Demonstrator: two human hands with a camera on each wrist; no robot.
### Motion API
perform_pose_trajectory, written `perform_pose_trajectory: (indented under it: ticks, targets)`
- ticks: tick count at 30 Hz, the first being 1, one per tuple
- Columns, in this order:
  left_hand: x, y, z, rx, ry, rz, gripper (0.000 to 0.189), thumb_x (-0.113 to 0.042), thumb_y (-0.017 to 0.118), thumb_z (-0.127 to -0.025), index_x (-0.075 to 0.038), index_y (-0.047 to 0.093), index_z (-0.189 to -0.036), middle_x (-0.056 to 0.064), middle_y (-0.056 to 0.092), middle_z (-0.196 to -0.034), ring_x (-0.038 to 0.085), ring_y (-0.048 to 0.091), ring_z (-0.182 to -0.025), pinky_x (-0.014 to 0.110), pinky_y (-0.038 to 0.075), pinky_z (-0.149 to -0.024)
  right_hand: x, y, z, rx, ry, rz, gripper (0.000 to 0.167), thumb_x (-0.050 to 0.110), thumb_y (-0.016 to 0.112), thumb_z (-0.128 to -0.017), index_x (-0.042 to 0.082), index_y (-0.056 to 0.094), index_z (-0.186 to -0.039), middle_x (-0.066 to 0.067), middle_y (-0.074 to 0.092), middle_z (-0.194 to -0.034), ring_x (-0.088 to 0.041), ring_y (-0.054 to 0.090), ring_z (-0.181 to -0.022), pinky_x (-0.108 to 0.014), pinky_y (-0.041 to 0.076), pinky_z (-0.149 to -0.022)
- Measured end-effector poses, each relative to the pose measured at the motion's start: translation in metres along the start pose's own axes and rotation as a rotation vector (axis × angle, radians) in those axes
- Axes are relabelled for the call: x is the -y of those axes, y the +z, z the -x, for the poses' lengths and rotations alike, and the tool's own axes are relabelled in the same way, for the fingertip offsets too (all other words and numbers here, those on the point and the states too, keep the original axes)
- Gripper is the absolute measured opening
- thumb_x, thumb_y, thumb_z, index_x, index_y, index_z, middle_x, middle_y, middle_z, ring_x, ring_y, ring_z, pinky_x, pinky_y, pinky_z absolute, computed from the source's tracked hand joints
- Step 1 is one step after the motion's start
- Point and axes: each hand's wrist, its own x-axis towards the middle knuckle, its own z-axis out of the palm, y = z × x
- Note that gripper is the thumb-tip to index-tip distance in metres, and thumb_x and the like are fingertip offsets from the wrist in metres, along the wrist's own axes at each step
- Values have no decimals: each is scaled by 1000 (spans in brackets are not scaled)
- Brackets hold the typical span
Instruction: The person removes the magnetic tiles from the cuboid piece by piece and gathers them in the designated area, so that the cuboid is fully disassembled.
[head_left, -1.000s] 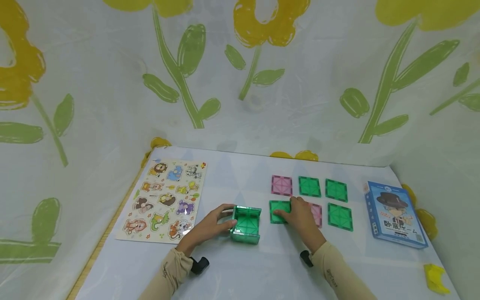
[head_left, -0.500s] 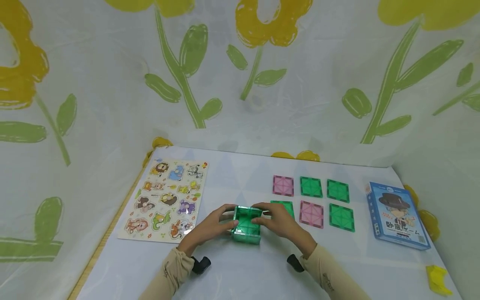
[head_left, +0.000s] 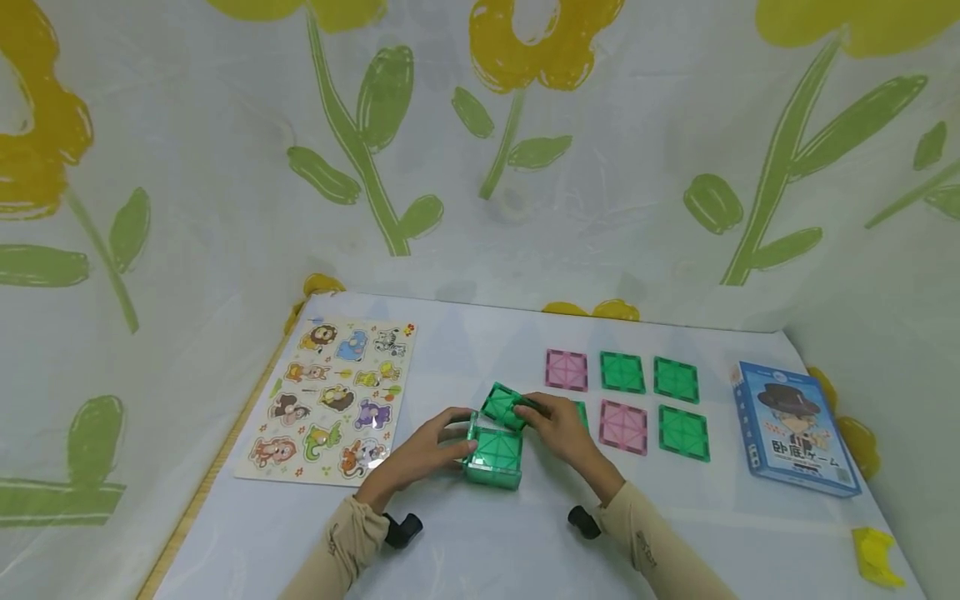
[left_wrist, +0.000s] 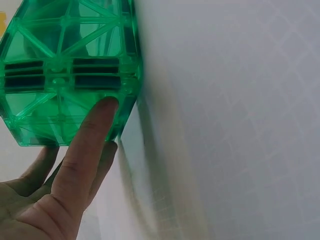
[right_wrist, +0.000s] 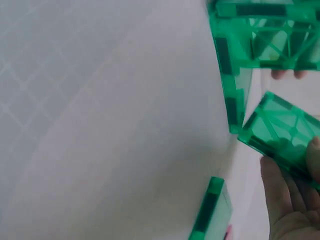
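Note:
An open box of green magnetic tiles (head_left: 496,454) stands on the table in the middle of the head view. My left hand (head_left: 423,454) holds its left side, and in the left wrist view the thumb (left_wrist: 87,145) presses against a tile face with other fingers behind. Just past the box's far side, my right hand (head_left: 558,425) pinches a loose green magnetic tile (head_left: 501,404) between thumb and fingers. That tile is tilted; in the right wrist view one corner lies close to the box's edge (right_wrist: 232,100). Another green tile (head_left: 581,414) is mostly hidden behind my right hand.
Pink tiles (head_left: 622,427) and green tiles (head_left: 683,432) lie flat in two rows to the right. Farther right is a blue game box (head_left: 795,429), with a yellow piece (head_left: 876,557) near the corner. An animal puzzle board (head_left: 330,400) lies left. Fabric walls enclose the table.
My right hand moved left from the flat green tile to the box's far side. The far wall tile has come off the box and is now in that hand. The left hand stayed put.

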Motion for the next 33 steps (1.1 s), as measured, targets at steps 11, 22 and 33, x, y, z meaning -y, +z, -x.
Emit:
perform_pose_trajectory:
  ticks: [11,22,33]
  targets:
    - [3,0,-3,8,-1,-22,66,-28,62,-99,-7,32,-154,25,30,-161,51,31,-147,49,58,-98,-14,-63,30,-211,135,-68,38,30,64,-99,9,65,-131,-18,72,-119,-25,73,-104,-32,63,-79]
    - [2,-2,-3,12,4,-33,62,-26,62,-99,-7,35,-152,23,32,-160,50,31,-147,47,59,-97,-87,-146,124,-370,559,132,53,45,60,-99,8,61,-136,-23,65,-126,5,61,-79,-19,52,-66]
    - [0,-1,-4,21,19,-36,61,-25,62,-100,-5,35,-152,25,32,-159,51,30,-147,49,58,-96,-106,-149,134,-382,625,314,52,32,66,-96,-4,58,-133,-33,56,-133,-49,57,-116,-60,48,-90]
